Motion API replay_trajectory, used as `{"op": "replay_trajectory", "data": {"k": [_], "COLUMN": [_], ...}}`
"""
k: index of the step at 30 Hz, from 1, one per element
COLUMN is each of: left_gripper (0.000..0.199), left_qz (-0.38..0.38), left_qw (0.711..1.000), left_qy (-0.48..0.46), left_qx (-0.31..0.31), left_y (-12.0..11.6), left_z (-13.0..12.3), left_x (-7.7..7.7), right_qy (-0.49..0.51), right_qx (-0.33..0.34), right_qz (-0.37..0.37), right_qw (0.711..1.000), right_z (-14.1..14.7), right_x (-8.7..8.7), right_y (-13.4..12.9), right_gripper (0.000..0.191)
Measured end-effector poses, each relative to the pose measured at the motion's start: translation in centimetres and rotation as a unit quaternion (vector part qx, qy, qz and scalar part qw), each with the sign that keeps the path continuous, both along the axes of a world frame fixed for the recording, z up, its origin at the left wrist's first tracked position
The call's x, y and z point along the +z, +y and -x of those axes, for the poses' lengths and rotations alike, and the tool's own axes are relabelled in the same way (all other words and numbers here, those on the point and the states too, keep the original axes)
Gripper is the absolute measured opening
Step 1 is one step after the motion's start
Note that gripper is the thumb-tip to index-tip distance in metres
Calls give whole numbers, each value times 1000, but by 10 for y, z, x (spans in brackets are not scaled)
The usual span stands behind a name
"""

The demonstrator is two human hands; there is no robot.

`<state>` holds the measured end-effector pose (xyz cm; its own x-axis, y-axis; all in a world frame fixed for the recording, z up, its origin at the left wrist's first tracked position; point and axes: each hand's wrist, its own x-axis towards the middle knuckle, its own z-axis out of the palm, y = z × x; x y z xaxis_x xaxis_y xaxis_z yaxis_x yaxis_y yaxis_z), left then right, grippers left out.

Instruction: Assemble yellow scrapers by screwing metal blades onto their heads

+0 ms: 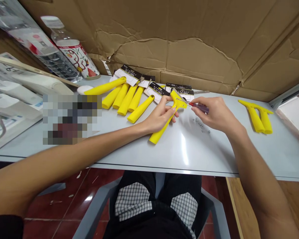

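Observation:
My left hand is closed around a yellow T-shaped scraper, near where its handle meets the wide head. The scraper's head points up and away from me, with two small holes or screws on it. In my right hand is a screwdriver with a dark red, see-through handle. Its thin shaft reaches left to the scraper's head, by the upper fastener; whether the tip sits in it is too small to tell. Several small metal screws or nuts lie loose on the table below my right hand.
Several yellow scrapers with black-and-white cards lie at the back left. Two yellow scraper handles rest at the right. Plastic bottles stand behind on the left, near white packages. Cardboard walls the table's back.

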<state>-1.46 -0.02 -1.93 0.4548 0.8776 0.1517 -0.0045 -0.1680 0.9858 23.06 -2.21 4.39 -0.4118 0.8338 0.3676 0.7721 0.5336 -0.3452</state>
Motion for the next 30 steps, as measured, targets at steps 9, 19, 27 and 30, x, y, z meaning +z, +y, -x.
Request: {"op": "replay_trajectory", "data": {"k": [9, 19, 27, 30], "left_gripper": [21, 18, 29, 30], "left_qz": [42, 63, 7, -7], "left_qw": [999, 997, 1000, 1000], "left_qy": [-24, -37, 8, -4], "left_qx": [17, 20, 8, 7], "left_y": [8, 4, -1, 0], "left_z": [0, 1, 3, 2], "left_x": [1, 11, 12, 11], "right_qy": [123, 29, -120, -107], "right_qx": [-14, -213, -213, -233], "right_qz": [47, 71, 193, 155], "right_qw": [991, 974, 950, 954], "right_z": [-21, -58, -68, -68], "right_x": [-3, -11, -15, -15], "right_y": [18, 40, 42, 41], "right_gripper": [17, 7, 19, 29]}}
